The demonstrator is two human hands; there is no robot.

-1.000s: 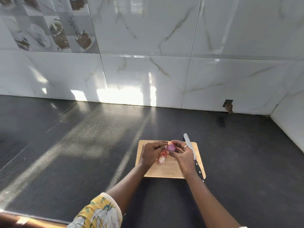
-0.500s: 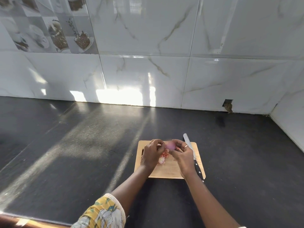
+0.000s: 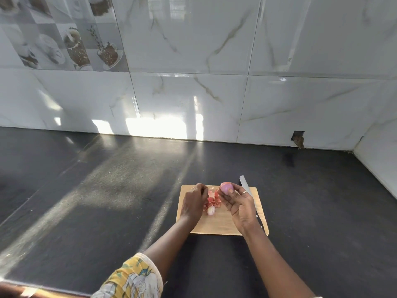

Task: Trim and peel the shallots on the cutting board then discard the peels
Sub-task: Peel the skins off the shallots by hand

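Observation:
A wooden cutting board [image 3: 217,226] lies on the black counter. My right hand [image 3: 240,206] holds a peeled purple shallot [image 3: 226,187] between thumb and fingertips above the board's far edge. My left hand [image 3: 193,201] hovers over the board's left part with fingers curled; whether it holds a scrap of peel is hidden. Between my hands lies a heap of reddish peels [image 3: 212,200]. A pale peeled shallot [image 3: 211,210] rests on the board just below the heap. A knife [image 3: 247,188] lies along the board's right side, its handle partly behind my right hand.
The black counter [image 3: 107,190] stretches wide to the left and right of the board. A white marble-tiled wall [image 3: 193,93] closes the back, and a side wall [image 3: 380,164] stands at the far right. A hole [image 3: 298,139] shows in the tile by the counter.
My hands have come apart: the left one left the shallot and drew back to the left, while the right one keeps the now bare shallot. More peel lies on the board.

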